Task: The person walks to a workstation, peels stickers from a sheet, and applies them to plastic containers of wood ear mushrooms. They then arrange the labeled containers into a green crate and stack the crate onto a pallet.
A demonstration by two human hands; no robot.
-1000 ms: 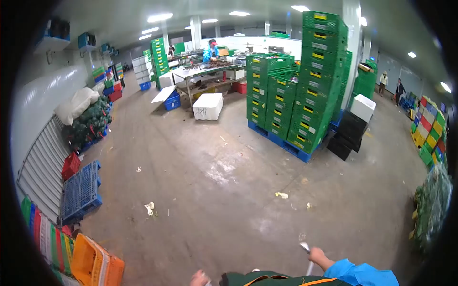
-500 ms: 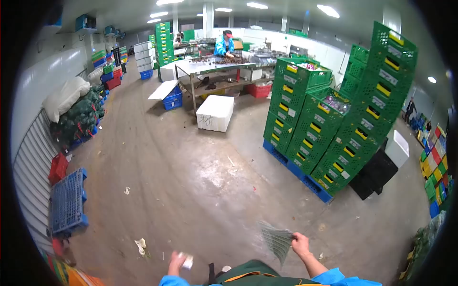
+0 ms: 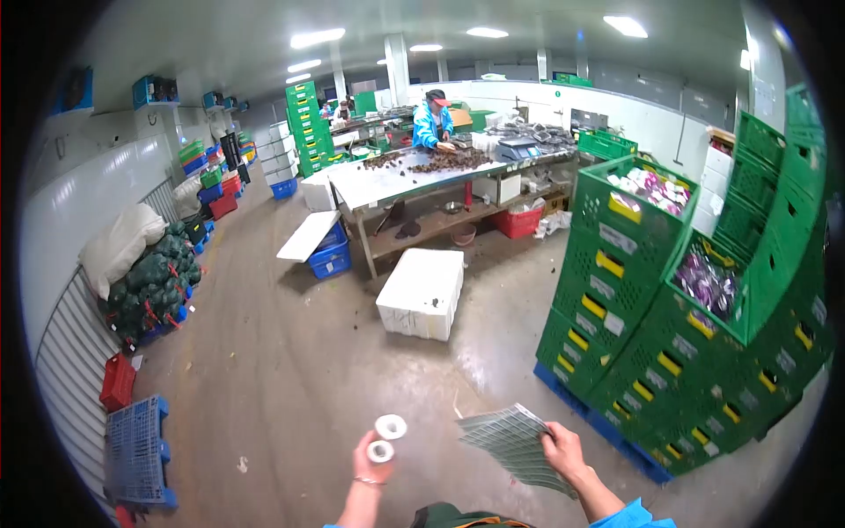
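Left grip round rolls, right grip pinching sheet by edge, wide floor ahead

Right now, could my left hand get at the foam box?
Probably not: your left hand holds two white rolls, and the foam box sits on the floor ahead, seemingly beyond arm's reach. Nothing big stands between, so a step forward and a freed hand should do.

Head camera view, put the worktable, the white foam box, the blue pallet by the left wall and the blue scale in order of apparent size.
Largest to smallest:
1. Worktable
2. White foam box and blue pallet, too alike to rank
3. Blue scale
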